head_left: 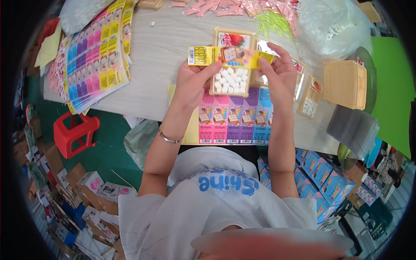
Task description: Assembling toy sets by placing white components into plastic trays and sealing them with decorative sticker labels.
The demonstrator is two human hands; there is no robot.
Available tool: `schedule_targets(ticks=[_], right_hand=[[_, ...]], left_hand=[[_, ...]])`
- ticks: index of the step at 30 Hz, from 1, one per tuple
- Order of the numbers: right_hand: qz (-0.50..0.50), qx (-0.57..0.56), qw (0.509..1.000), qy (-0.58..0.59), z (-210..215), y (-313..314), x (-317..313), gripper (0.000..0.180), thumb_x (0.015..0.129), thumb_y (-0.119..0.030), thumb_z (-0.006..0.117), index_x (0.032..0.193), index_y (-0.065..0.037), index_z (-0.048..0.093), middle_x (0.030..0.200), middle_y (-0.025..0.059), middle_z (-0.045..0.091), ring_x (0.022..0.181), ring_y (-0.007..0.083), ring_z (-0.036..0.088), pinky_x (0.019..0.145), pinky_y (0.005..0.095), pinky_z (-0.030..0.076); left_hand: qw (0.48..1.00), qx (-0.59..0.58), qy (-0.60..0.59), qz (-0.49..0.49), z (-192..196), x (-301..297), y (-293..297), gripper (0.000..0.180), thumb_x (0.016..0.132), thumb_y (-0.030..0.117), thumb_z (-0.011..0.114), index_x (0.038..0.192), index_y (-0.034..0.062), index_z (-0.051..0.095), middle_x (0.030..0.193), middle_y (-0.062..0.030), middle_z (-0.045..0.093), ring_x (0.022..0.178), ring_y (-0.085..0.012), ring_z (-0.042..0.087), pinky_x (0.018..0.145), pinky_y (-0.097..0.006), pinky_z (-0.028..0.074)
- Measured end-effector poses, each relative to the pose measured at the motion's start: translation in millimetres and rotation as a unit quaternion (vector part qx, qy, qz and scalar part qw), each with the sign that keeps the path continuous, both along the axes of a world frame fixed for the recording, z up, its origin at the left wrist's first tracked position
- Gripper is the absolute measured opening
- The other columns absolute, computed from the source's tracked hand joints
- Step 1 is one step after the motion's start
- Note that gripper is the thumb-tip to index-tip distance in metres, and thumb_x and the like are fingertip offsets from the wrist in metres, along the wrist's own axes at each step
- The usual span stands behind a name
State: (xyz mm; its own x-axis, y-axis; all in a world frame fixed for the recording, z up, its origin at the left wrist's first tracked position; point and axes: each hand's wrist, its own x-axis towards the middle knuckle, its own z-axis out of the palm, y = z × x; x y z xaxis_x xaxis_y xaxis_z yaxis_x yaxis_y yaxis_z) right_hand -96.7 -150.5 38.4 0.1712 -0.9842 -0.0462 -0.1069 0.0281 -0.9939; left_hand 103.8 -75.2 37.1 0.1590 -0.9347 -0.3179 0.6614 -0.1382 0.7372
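My left hand and my right hand pinch the two ends of a yellow printed label strip, holding it stretched level between them. Under the strip sits a beige plastic case with many small white pieces in its lower part. Its far part carries a strawberry picture, and the strip hides the middle. Beneath my wrists lies a sheet of pink, purple and blue printed labels along the table's near edge. Beside my right hand, a similar small case holds white pieces.
Stacked label sheets cover the table's left side. Pink sachets, thin green sticks and a clear bag of white pieces lie at the back. Stacked beige trays stand right. A red stool is on the floor.
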Motion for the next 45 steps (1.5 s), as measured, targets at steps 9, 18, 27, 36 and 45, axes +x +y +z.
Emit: schedule_targets(ticks=[9,18,27,36,45], right_hand=[[0.135,0.124,0.912,-0.366,38,81,4,0.039,0.095,-0.003,0.069,0.133,0.001,0.058,0.114,0.0106,0.069,0.085,0.0133,0.069,0.071,0.0245,0.057],[0.092,-0.065,0.989,-0.100,82,133,-19,0.031,0.087,-0.001,0.079,0.116,0.006,0.072,0.099,0.0079,0.075,0.085,0.0087,0.069,0.075,0.0237,0.056],[0.078,-0.235,0.967,-0.057,62,153,-33,0.019,0.088,0.003,0.074,0.106,0.005,0.067,0.103,0.0178,0.074,0.094,0.0250,0.072,0.085,0.0359,0.056],[0.167,-0.349,0.920,-0.071,52,158,-31,0.023,0.082,-0.011,0.083,0.097,-0.004,0.067,0.097,0.0134,0.074,0.092,0.0324,0.071,0.081,0.0428,0.057],[0.203,-0.352,0.912,-0.052,48,155,-23,0.021,0.075,-0.009,0.084,0.093,-0.005,0.075,0.093,0.0089,0.071,0.085,0.0271,0.069,0.078,0.0412,0.055]], left_hand=[[0.971,-0.055,0.218,-0.077,23,-24,73,0.036,0.094,-0.003,0.067,0.129,-0.0013,0.062,0.121,-0.0134,0.072,0.106,-0.0201,0.072,0.093,-0.037,0.060],[0.994,-0.082,-0.063,-0.040,40,-22,97,0.053,0.086,-0.005,0.076,0.136,-0.0034,0.056,0.121,-0.0143,0.070,0.108,-0.0195,0.070,0.094,-0.034,0.059],[0.704,-0.315,-0.631,0.088,63,-8,144,0.045,0.070,0.002,0.091,0.108,-0.0009,0.066,0.100,-0.0130,0.069,0.085,-0.0256,0.065,0.078,-0.040,0.053],[0.830,-0.353,-0.431,0.038,47,-24,145,0.013,0.082,0.002,0.080,0.095,0.0049,0.075,0.096,-0.0108,0.077,0.096,-0.0275,0.075,0.094,-0.046,0.051],[0.796,-0.370,-0.458,-0.138,52,-7,135,0.019,0.084,0.004,0.077,0.103,0.0060,0.076,0.106,-0.0097,0.076,0.101,-0.0257,0.073,0.096,-0.043,0.053]])
